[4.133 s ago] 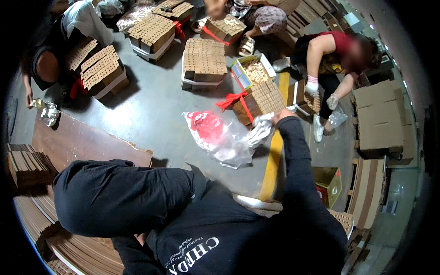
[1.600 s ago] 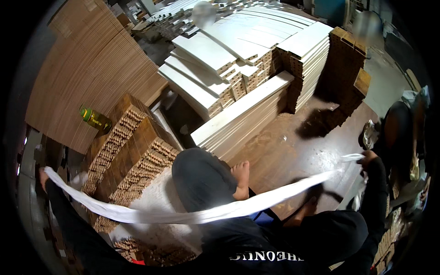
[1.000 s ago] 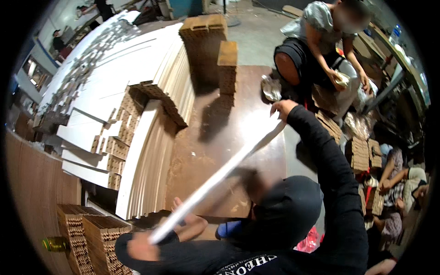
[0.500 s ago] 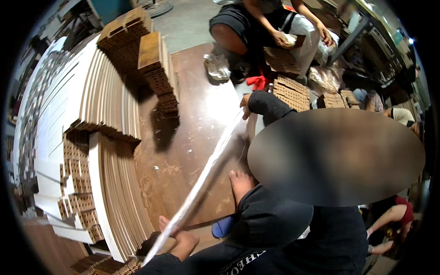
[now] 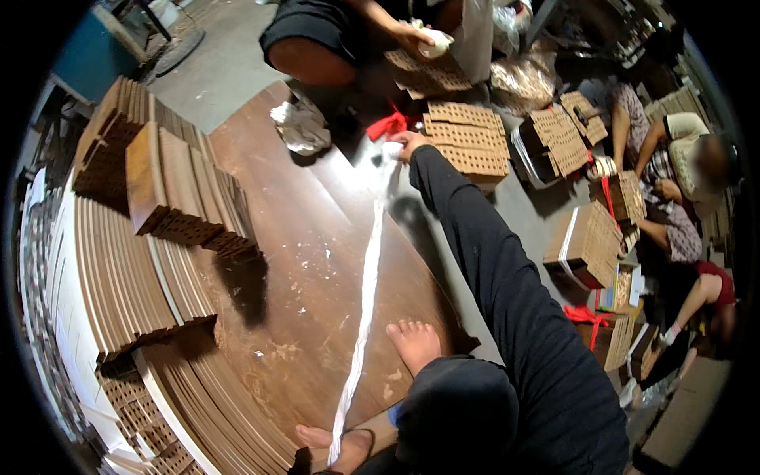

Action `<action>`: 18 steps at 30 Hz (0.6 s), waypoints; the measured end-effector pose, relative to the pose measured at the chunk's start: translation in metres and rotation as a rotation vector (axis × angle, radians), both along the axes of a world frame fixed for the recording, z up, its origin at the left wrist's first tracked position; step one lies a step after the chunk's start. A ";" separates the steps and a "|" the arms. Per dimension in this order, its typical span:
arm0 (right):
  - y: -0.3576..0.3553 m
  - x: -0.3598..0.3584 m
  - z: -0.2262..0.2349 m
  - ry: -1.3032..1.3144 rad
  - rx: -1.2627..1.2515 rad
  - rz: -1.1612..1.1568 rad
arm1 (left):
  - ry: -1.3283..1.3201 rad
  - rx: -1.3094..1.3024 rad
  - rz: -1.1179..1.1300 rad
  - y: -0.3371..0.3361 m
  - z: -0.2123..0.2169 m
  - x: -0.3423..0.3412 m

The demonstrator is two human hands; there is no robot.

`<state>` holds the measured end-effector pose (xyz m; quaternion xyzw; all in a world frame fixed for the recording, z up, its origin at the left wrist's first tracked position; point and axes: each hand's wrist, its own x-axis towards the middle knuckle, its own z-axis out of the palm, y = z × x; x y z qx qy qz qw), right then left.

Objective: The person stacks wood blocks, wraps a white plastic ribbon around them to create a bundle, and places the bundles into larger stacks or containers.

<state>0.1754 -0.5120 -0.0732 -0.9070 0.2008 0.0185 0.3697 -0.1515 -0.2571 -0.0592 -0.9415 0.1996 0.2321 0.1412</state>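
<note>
A long white strip, creased and folded lengthwise, stretches over a brown wooden board. My right hand is closed on its far end, with the right arm reaching forward. Beside that hand sit a red ribbon and a bundle of drilled wooden pieces. Toward me the strip runs down past my bare foot and leaves the picture at the lower edge. My left hand does not show.
Stacked wooden slats line the left side; shorter stacks stand on the board. A crumpled pale wrap lies at its far edge. Another person's hand holds something white. Tied wooden bundles and a seated co-worker are at right.
My right arm has stretched farther out, still gripping the strip. The strip now runs more steeply down the picture. The view has shifted, bringing more bundles at the right into sight.
</note>
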 end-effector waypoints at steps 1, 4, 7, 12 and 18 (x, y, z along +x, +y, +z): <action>-0.042 -0.014 -0.029 -0.066 0.016 0.107 | -0.010 -0.004 -0.085 -0.036 0.002 0.001; -0.033 -0.009 -0.038 -0.014 -0.208 0.200 | 0.058 -0.051 -0.034 -0.009 -0.008 -0.001; -0.013 -0.006 -0.034 0.016 -0.118 0.000 | 0.194 -0.188 0.162 0.095 0.011 -0.015; 0.004 -0.024 -0.034 0.115 -0.004 -0.064 | 0.593 -0.674 0.854 0.295 0.083 -0.037; 0.074 0.024 0.011 -0.183 0.326 0.216 | 0.565 -1.185 1.042 0.430 0.240 0.031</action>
